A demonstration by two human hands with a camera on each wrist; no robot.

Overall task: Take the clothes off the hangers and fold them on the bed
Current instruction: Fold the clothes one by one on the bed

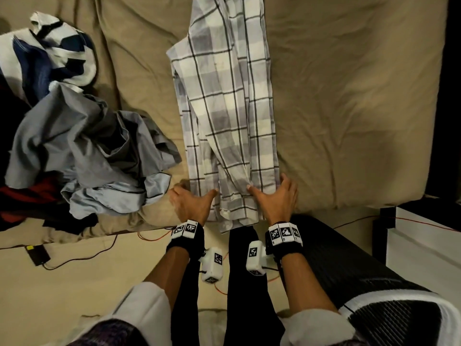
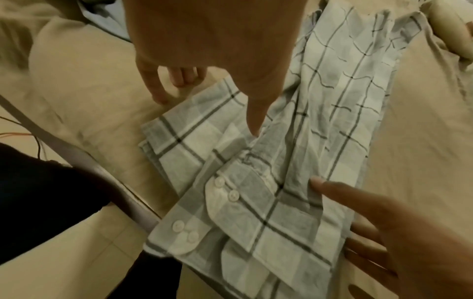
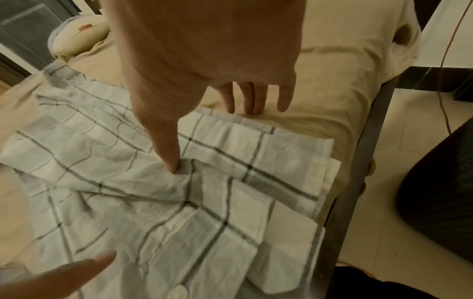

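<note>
At the centre of the frame, a grey-and-white checked shirt (image 1: 227, 116) lay on the tan bed (image 1: 336, 108), folded into a long narrow strip, its cuffs hanging over the near edge. Left hand (image 1: 190, 202) and right hand (image 1: 278, 196) rested at either side of its lower end, fingers spread, thumbs pressing the cloth, seemingly to keep the side folds flat. At the left sat a heap of unfolded clothes (image 1: 82, 151). No readable writing appeared, only black-and-white marker squares on the wristbands (image 1: 284, 233)

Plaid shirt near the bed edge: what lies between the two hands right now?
Only the plaid shirt itself: its folded-in sleeve and buttoned cuffs lie between the left hand and right hand, seen in the head and left wrist views.
</note>
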